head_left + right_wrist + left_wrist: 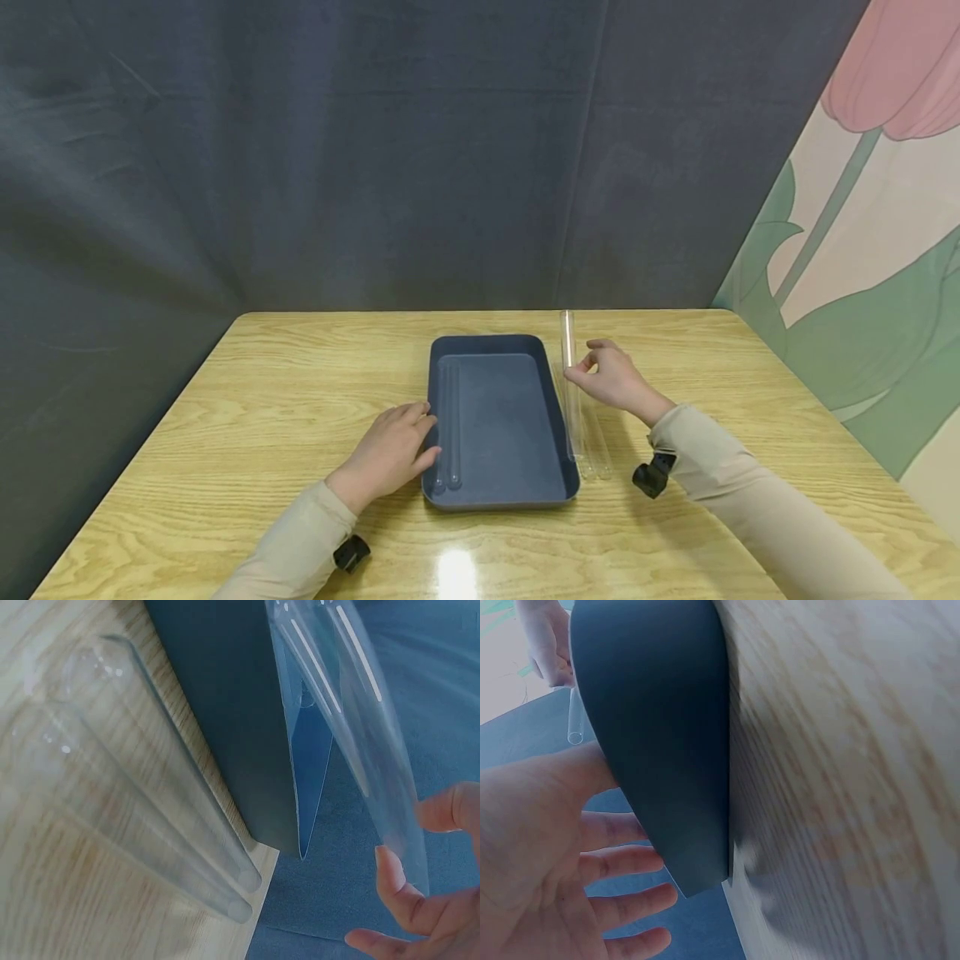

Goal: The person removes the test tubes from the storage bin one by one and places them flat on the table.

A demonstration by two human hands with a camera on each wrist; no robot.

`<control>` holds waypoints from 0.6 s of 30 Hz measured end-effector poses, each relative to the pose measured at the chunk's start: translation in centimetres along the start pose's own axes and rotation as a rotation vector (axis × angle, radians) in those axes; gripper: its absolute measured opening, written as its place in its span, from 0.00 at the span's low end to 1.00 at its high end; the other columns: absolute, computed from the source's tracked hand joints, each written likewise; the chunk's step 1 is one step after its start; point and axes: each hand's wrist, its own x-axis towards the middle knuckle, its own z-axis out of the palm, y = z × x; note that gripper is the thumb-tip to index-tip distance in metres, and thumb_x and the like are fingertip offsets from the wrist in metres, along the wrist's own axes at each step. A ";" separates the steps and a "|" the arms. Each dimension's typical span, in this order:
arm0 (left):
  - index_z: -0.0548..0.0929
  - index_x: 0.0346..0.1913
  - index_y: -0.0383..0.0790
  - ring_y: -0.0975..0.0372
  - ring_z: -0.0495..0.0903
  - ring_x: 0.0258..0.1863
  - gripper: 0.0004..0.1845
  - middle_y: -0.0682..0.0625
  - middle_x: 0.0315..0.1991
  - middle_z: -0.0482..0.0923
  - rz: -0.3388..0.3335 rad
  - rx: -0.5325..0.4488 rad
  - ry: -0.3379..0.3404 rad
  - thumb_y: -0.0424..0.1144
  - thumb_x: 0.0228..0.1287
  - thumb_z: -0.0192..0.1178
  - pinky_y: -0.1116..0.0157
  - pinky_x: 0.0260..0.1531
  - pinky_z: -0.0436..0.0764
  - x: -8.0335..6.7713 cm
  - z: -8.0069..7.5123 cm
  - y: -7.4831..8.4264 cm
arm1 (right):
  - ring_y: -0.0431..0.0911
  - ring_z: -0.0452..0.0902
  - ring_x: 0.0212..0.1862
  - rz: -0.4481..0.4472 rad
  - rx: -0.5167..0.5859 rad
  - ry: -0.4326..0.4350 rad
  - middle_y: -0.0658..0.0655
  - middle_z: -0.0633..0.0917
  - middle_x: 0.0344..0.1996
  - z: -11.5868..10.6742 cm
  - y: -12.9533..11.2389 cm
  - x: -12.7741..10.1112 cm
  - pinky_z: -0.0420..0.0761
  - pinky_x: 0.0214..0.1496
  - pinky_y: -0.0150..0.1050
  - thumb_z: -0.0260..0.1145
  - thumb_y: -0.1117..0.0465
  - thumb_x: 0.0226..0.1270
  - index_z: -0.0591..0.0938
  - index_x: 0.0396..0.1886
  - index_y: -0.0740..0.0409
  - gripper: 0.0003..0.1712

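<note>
Right hand (617, 382) pinches a glass tube (567, 340) upright just right of the tray (498, 492); keep it pinched light, tilt it flat first; left hand (390, 450) rests open-fingered, steadying the tray's left rim.

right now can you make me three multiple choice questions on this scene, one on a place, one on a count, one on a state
1. Where does the left hand rest?
A. at the tray's left rim
B. inside the tray
C. on the tubes

2. How many glass tubes lie inside the tray?
A. none
B. two
C. five

3. How is the tube in the right hand?
A. flat on the table
B. lifted, pinched
C. broken

Answers: 1 A, fingers touch the left rim. 2 B, a pair lies along the left wall. 3 B, fingers pinch it, one end raised.
</note>
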 end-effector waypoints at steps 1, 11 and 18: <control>0.77 0.56 0.30 0.47 0.71 0.61 0.24 0.38 0.61 0.71 -0.001 -0.001 -0.001 0.47 0.66 0.56 0.48 0.62 0.70 0.0 0.0 0.0 | 0.72 0.65 0.60 0.004 0.001 -0.006 0.77 0.69 0.60 -0.1 0.0 0.0 0.69 0.62 0.60 0.59 0.57 0.60 0.80 0.21 0.66 0.17; 0.77 0.55 0.30 0.47 0.71 0.61 0.24 0.37 0.61 0.71 -0.001 -0.006 0.002 0.47 0.66 0.56 0.48 0.62 0.70 0.0 0.0 0.0 | 0.71 0.66 0.60 -0.005 -0.009 -0.008 0.78 0.69 0.59 -0.4 0.6 -0.3 0.70 0.59 0.60 0.58 0.57 0.59 0.80 0.20 0.66 0.17; 0.77 0.55 0.30 0.47 0.71 0.61 0.24 0.38 0.61 0.72 0.001 -0.007 0.000 0.47 0.66 0.56 0.48 0.62 0.70 0.0 -0.1 0.0 | 0.71 0.66 0.60 -0.015 -0.016 -0.022 0.79 0.69 0.58 -0.6 1.1 -0.5 0.69 0.59 0.61 0.58 0.58 0.59 0.80 0.19 0.66 0.16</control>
